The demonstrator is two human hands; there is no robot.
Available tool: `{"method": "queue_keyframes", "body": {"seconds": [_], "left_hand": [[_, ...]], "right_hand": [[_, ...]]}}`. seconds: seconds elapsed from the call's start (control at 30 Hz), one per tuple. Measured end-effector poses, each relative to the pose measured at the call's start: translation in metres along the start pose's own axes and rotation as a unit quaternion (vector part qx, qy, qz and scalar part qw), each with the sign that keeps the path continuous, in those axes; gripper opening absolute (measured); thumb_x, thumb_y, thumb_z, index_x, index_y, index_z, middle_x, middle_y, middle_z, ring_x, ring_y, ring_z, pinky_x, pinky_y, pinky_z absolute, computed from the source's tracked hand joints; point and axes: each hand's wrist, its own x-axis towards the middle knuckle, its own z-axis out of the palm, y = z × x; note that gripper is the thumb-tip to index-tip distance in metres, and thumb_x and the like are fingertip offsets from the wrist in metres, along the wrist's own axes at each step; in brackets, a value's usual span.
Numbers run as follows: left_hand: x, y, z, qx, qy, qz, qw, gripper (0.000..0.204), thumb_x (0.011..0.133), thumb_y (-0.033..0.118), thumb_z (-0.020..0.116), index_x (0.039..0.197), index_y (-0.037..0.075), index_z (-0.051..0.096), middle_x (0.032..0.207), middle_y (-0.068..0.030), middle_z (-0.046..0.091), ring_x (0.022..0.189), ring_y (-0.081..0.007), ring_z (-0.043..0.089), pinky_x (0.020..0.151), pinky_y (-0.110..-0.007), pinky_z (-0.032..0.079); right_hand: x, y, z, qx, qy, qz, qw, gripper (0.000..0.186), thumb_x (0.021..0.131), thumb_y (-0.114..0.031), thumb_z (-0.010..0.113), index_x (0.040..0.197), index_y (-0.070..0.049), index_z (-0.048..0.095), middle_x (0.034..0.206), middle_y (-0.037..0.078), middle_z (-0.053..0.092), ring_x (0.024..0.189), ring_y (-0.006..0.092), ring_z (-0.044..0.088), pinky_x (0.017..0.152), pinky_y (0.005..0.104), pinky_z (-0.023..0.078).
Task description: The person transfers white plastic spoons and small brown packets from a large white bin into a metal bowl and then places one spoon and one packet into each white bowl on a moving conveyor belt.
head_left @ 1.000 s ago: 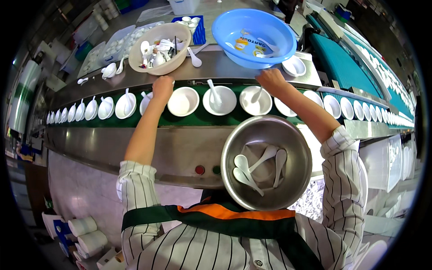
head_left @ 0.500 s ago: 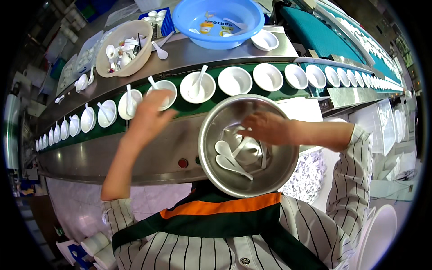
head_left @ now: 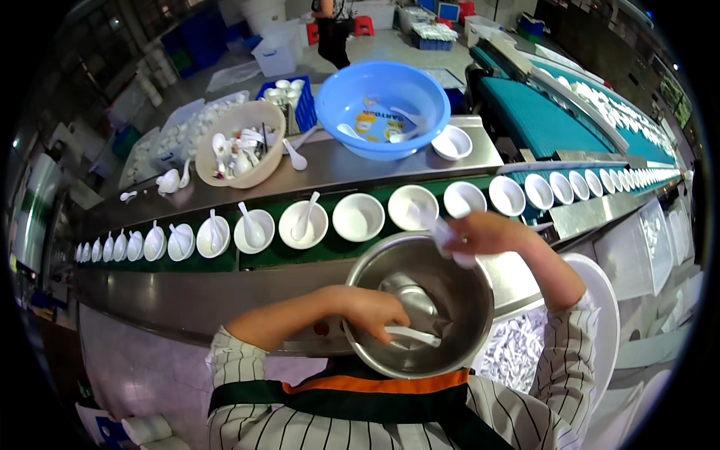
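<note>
My left hand [head_left: 379,315] is inside a steel bowl [head_left: 469,315], its fingers closed on a white spoon [head_left: 420,336] low in the bowl. My right hand [head_left: 480,234] is raised over that bowl's back right rim, gripping motion-blurred white spoons [head_left: 448,244], how many I cannot tell. Just beyond it, a row of white bowls [head_left: 358,217] runs along the green belt [head_left: 262,256] from left to right; several of the left-hand bowls hold upright or leaning spoons, while those in front of my right hand appear without spoons.
A blue basin [head_left: 382,82] and a cream basin [head_left: 251,172] with spoons stand on the steel shelf [head_left: 330,171]. A teal conveyor [head_left: 525,112] carries white pieces at right. A large white tub [head_left: 604,307] with white pieces sits below right. A person [head_left: 331,37] stands at the back.
My left hand has moved from the bowl row down into the steel bowl. My right hand went into that bowl and has risen with white spoons, leaving fewer inside.
</note>
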Motion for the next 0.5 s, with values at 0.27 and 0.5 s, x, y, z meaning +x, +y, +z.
{"method": "queue_keyframes", "body": {"seconds": [0.27,0.5], "left_hand": [[-0.016,-0.095,-0.062,-0.205,0.556,-0.120,0.797,0.024,0.080,0.022,0.060,0.093,0.002,0.059,0.069,0.0015,0.055,0.055,-0.0051,0.049,0.045,-0.022,0.038],[-0.009,-0.180,-0.032,0.105,0.611,-0.388,0.682,0.029,0.080,0.024,0.054,0.073,-0.002,0.061,0.068,-0.0208,0.059,0.065,-0.0360,0.059,0.057,-0.044,0.045]], "right_hand": [[0.130,0.103,0.065,0.330,0.031,0.095,0.939,0.028,0.083,-0.019,0.056,0.095,0.007,0.059,0.083,0.014,0.063,0.071,0.0229,0.064,0.058,0.0329,0.056],[0.118,0.141,0.066,0.094,0.288,0.072,0.950,0.030,0.082,-0.031,0.054,0.086,-0.001,0.054,0.081,0.021,0.061,0.073,0.0398,0.058,0.069,0.0460,0.046]]}}
